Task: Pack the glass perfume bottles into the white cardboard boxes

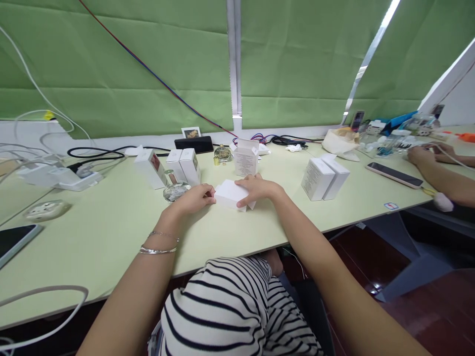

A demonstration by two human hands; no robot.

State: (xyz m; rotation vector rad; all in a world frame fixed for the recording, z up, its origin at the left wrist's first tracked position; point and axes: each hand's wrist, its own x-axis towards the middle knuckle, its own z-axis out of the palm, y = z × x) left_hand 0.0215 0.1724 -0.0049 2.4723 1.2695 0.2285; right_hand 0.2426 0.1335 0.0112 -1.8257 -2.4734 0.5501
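A small white carton (227, 194) lies tilted low over the table between my two hands. My right hand (256, 189) grips it from the right, thumb at the near side and fingers over the far side. At its left end, the closed fingers of my left hand (202, 196) pinch the edge or a flap; exactly which I cannot tell. Just beyond stands an open white printed box (246, 160) with its lid flap raised. A glass perfume bottle (175, 190) sits left of my left hand, partly hidden by it. Another round bottle (222, 154) with a gold cap beside it stands farther back.
White boxes (150, 168) stand at the left, and two more white boxes (319, 180) at the right. A phone (394, 175) lies near another person's arm (430, 163). Cables (100, 154) and a power strip (61, 173) occupy the back left. The table's front edge (237, 252) is close to my knees.
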